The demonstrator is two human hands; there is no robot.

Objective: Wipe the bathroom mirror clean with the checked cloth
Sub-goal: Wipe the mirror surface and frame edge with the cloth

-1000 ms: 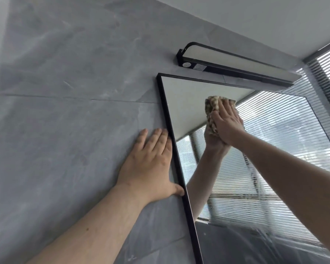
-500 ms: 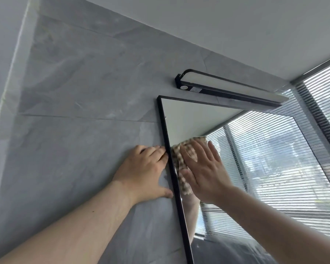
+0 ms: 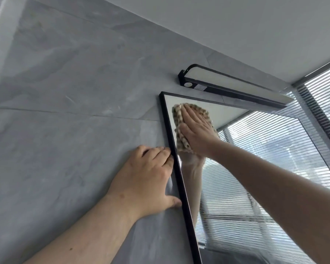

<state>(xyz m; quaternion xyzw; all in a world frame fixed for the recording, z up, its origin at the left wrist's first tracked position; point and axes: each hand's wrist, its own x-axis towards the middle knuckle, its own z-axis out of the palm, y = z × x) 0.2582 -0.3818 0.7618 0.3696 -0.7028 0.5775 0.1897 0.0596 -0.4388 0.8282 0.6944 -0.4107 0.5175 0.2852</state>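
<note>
- Cloth [image 3: 180,140], judged soft and light, is pressed on the mirror [image 3: 274,145], top left, by the right hand [image 3: 196,130], fingers straight.
- Left hand [image 3: 147,180] is rested flat on the wall [image 3: 74,140], holding nothing.

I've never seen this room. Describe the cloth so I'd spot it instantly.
Find the black-framed mirror below the black light bar. Near its top left corner, the right hand presses the cloth flat on the glass. It alone is soft, checked beige and brown.
</note>
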